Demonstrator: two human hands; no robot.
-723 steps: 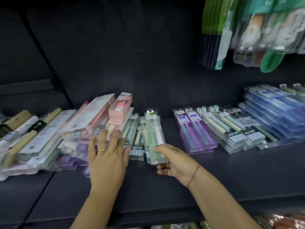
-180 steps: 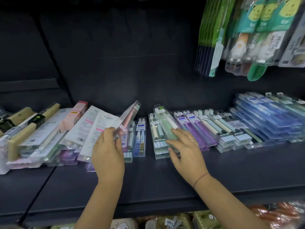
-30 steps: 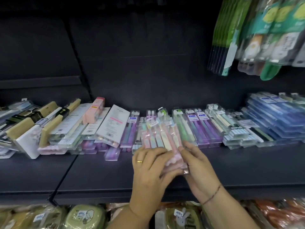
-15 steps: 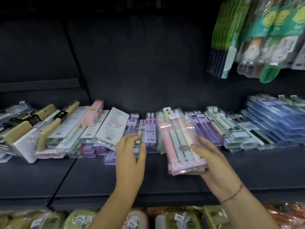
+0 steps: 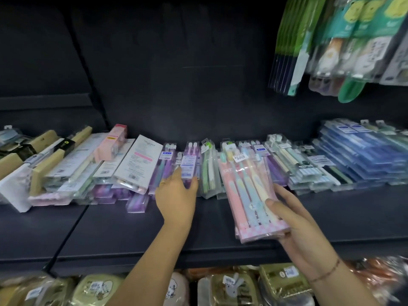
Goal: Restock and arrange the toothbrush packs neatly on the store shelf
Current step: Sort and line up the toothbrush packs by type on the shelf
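The right hand [image 5: 306,230] grips the lower end of a stack of pastel toothbrush packs [image 5: 249,191], thumb on top and fingers curled beneath, holding it tilted above the dark shelf [image 5: 132,228]. Beside it, the left hand [image 5: 176,195] reaches onto a purple toothbrush pack [image 5: 189,164] lying in the shelf's row; whether it grips is unclear. Farther right lie blue packs [image 5: 364,155]; green packs [image 5: 291,40] hang above.

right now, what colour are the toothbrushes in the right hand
Pastel pink, blue and yellow, in the toothbrush pack the right hand holds; head view.
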